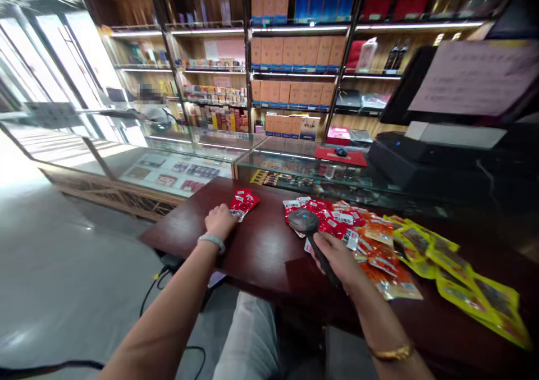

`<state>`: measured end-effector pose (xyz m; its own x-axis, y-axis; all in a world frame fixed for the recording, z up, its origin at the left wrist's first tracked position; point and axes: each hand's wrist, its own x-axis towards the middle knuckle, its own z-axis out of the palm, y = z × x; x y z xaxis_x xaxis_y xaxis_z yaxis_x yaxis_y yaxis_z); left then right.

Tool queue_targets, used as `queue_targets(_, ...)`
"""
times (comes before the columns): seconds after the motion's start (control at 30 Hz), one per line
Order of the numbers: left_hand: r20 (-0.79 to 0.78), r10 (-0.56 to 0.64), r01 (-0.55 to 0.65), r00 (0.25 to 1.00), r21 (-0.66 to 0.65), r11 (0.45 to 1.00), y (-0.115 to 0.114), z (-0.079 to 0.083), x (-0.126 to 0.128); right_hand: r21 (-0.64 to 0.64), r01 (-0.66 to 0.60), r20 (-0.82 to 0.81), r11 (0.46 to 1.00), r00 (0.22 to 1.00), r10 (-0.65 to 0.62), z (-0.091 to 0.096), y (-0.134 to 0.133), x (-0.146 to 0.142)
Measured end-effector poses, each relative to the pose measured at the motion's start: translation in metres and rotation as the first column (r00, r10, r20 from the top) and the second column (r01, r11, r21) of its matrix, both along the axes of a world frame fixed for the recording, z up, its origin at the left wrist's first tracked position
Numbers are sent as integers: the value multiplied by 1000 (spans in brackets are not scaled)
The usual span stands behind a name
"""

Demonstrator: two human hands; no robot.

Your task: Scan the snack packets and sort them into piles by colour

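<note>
"Some red packs (245, 201) left of scanner (303, 220)?"
"Yes, at left hand (221, 221), the nearer one; can't tell if pinching."
"Right hand (334, 255)?"
"Wrapped round scanner, its long axis running forward-left."

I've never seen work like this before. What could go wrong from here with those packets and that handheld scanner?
The scanner in the right hand is over a pile of red packets, so it might pick up a code from the wrong one. These also crowd against the orange packets, so the two kinds could get mixed up. Lower down, a black cable runs along the floor and could perhaps catch a foot.
</note>
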<state>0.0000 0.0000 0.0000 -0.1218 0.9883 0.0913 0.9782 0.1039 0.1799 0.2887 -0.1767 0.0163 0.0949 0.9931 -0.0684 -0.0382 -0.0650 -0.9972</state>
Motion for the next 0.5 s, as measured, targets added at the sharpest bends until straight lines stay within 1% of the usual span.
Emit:
queue_targets(0.13,-54,28,-23,998,84,996,2,3,10,22,69,-20,997,997,-68,4,-13,23)
queue_targets(0.2,-60,27,-18,998,150,988,0,5,24,33,108,-45,994,993,-107,6,-19,35)
queue_targets(0.23,-56,5,5,998,177,984,-2,6,34,38,127,-58,991,991,-125,7,-23,41)
queue_targets(0.3,-40,-98,104,994,196,975,-8,7,61,42,168,-83,985,983,-164,8,-28,51)
queue_targets(0.37,-15,-246,245,969,171,954,-15,6,94,31,212,-105,977,972,-208,8,-33,59)
queue_targets(0.43,24,-391,386,920,125,914,-23,2,130,17,251,-124,968,961,-247,6,-36,65)
queue_targets(0.5,46,-475,469,879,102,877,-30,-2,164,14,275,-134,961,953,-270,5,-40,68)
